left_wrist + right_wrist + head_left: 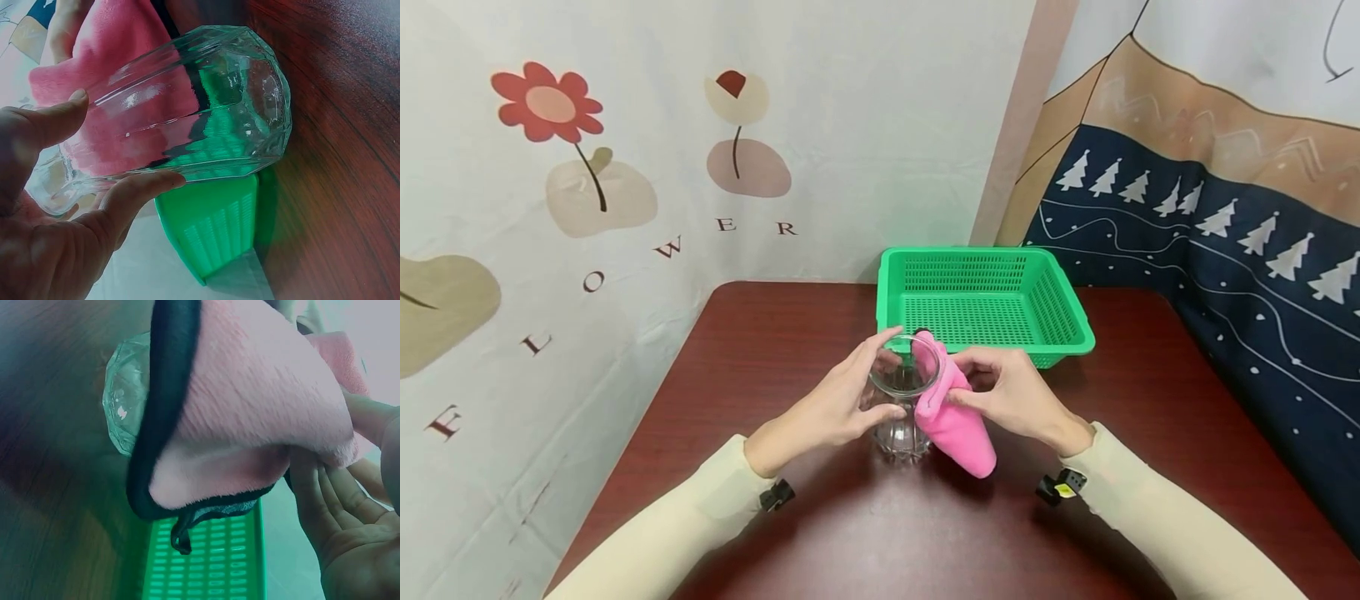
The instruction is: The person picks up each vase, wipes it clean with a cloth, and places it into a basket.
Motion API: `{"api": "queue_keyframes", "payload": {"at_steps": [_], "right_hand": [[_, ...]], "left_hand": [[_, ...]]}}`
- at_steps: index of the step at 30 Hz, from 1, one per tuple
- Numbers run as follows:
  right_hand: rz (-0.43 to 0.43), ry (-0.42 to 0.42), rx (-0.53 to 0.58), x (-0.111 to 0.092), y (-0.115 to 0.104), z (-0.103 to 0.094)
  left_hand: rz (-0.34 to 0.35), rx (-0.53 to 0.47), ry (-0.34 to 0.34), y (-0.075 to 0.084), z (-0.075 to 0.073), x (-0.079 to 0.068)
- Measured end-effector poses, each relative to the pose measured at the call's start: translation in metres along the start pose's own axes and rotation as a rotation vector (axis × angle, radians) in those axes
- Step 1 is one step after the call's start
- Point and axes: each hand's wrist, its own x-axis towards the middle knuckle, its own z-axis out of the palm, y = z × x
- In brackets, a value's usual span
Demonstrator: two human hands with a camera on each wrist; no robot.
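A clear glass jar (901,433) with faceted sides stands on the table in front of the basket. My left hand (842,392) grips it near the rim, thumb on the near side and fingers around the far side. In the left wrist view the pink cloth shows through the jar's glass (250,106). My right hand (1018,392) pinches a pink cloth (962,433) with dark edging, which drapes over the jar's right rim and hangs down its outside. A small dark loop (181,540) dangles from the cloth's border in the right wrist view.
Behind the jar sits a green plastic basket (1078,333) with slotted walls, at the back of the dark red wooden table (760,350). Printed fabric (865,125) hangs behind the table, and a navy tree-patterned one (1225,275) hangs at the right.
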Motion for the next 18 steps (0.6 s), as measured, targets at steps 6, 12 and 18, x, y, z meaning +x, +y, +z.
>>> {"api": "queue_keyframes", "payload": {"at_steps": [6, 12, 18], "right_hand": [[0.035, -0.015, 0.000, 0.0023, -0.0005, -0.0006], [0.011, 0.021, -0.058, 0.0037, -0.0033, 0.0019], [-0.040, 0.025, -0.112, 0.0058, -0.0031, 0.0039]], "left_hand": [[-0.008, 0.006, -0.003, -0.0009, -0.0001, 0.0012], [-0.005, 0.007, -0.006, -0.0023, 0.0004, 0.0016], [0.000, 0.016, -0.007, -0.0028, 0.0001, 0.0015]]}}
